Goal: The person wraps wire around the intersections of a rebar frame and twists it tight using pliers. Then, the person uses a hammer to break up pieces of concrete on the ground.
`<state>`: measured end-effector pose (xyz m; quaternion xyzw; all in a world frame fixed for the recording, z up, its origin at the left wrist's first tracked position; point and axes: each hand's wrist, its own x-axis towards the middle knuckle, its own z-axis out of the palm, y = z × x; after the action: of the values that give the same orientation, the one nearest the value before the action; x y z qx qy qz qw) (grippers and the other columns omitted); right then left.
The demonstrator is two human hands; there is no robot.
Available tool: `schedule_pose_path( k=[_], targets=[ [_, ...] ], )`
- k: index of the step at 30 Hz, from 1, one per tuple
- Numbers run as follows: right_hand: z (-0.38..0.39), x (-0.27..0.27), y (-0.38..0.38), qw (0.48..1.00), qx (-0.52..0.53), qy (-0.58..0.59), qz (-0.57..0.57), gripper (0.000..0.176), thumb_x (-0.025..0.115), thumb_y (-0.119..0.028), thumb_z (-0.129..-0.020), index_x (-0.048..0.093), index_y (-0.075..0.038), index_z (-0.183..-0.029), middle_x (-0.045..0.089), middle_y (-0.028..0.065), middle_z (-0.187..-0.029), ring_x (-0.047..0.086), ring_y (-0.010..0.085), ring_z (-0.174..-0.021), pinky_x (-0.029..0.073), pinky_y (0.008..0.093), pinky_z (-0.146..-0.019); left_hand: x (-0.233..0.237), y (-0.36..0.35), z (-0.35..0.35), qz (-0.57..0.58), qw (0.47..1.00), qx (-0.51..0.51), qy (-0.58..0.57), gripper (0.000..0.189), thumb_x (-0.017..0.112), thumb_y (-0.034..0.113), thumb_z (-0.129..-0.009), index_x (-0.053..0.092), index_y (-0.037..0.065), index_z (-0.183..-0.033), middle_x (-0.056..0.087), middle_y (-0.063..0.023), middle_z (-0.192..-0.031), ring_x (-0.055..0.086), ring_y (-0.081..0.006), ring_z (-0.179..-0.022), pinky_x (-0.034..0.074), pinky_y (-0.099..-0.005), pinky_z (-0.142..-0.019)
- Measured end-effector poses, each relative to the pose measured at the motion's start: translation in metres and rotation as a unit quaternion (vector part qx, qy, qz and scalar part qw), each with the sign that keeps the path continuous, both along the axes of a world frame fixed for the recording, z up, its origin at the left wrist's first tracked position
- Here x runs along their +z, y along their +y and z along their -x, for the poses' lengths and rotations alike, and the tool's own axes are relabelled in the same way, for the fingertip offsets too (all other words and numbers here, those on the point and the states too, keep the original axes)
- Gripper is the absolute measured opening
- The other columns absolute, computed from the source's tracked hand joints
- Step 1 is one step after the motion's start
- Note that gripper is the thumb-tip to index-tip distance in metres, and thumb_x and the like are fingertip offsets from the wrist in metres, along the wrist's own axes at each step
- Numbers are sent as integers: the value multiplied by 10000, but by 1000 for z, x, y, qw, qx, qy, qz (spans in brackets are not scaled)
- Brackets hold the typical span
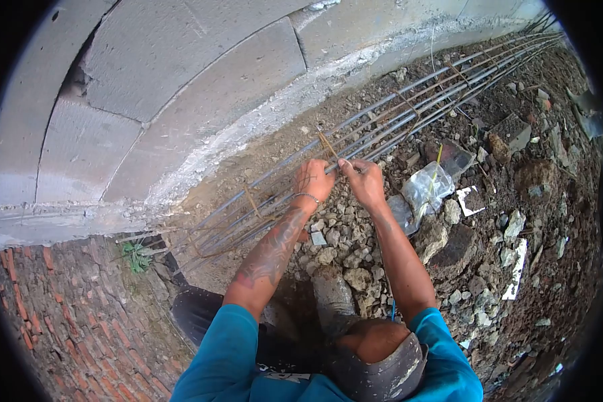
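A long cage of steel rebar [398,110] runs diagonally beside the wall, its bars joined by rusty square stirrups [251,201]. My left hand [315,179] is closed at the bars, with its fingertips against a rebar. Close beside it, my right hand [364,182] pinches with thumb and forefinger at the lower end of another rusty stirrup [327,143]. Whatever lies within that pinch is too small to make out. The two hands almost touch each other.
A block wall [221,80] with a rough mortar foot curves along the far side. Broken stones [362,278] and soil lie around my feet. A clear plastic bag [425,191] rests to the right of my right hand. Old brickwork [80,315] covers the lower left.
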<state>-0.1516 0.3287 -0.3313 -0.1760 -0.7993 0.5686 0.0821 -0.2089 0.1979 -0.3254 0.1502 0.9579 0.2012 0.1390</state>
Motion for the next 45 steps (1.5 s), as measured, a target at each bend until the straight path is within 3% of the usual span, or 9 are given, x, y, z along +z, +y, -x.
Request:
schedule_pose_path(
  k=[4,6,11,14,21,34,40,41,45],
  targets=[
    [-2,0,-1,1000,-4,11,19,305,655,-306,-851,711,-11,-801,651,124,-649,586,172,-575,466,339,-579,-8,-3,31,-95,948,41,-301,308,677,316,-787,683,24,-884,678,-62,-794,630,-164,-684,494,-351,-650],
    [0,-3,-2,1000,-16,-1,15,289,661,-288,-849,710,-6,-812,670,124,-696,605,176,-608,475,335,-604,1,-10,38,-255,848,74,-458,303,656,304,-808,691,27,-927,677,-44,-848,631,-143,-735,496,-322,-666],
    [-1,0,-4,999,-21,2,41,268,664,-272,-849,712,-8,-842,667,102,-698,593,162,-600,466,321,-592,-4,-19,45,-372,764,161,-501,217,688,178,-806,692,9,-942,682,-80,-897,633,-155,-835,485,-343,-815],
    [-2,1,-7,998,-37,2,44,251,669,-254,-848,711,-6,-854,656,87,-683,585,143,-596,456,305,-581,0,-11,49,-332,804,149,-471,173,650,75,-831,664,-41,-958,663,-90,-882,637,-142,-752,549,-242,-641],
    [-3,5,-12,999,-44,32,1,225,662,-234,-859,717,-17,-856,625,89,-638,559,117,-557,430,292,-536,-20,-6,35,-388,836,153,-355,154,671,96,-837,685,-27,-928,685,-83,-893,620,-144,-842,477,-269,-777],
    [-2,-1,-14,996,-77,-38,7,248,673,-248,-852,710,-3,-850,579,66,-551,493,114,-501,404,315,-493,-20,-1,-15,-328,939,106,11,253,710,158,-783,681,35,-1002,709,-128,-884,695,-205,-833,537,-300,-687],
    [-8,1,-12,998,-52,14,29,230,637,-209,-876,693,6,-940,593,54,-631,474,92,-557,399,295,-509,-6,-4,4,-417,879,147,-180,198,671,29,-816,631,-66,-986,691,-126,-893,674,-169,-796,530,-253,-709],
    [-13,2,-6,977,-36,-74,194,228,611,-187,-892,678,3,-1000,607,41,-697,498,83,-588,398,265,-530,-5,-5,8,-417,871,150,-211,191,657,39,-831,628,-71,-985,688,-127,-893,674,-169,-779,525,-254,-691],
    [-10,-16,12,983,42,-90,152,210,600,-173,-897,669,5,-984,623,63,-732,552,133,-627,436,290,-592,-4,1,12,-380,874,180,-244,171,614,61,-873,622,-76,-976,678,-115,-878,680,-165,-755,511,-261,-638]
  ],
)
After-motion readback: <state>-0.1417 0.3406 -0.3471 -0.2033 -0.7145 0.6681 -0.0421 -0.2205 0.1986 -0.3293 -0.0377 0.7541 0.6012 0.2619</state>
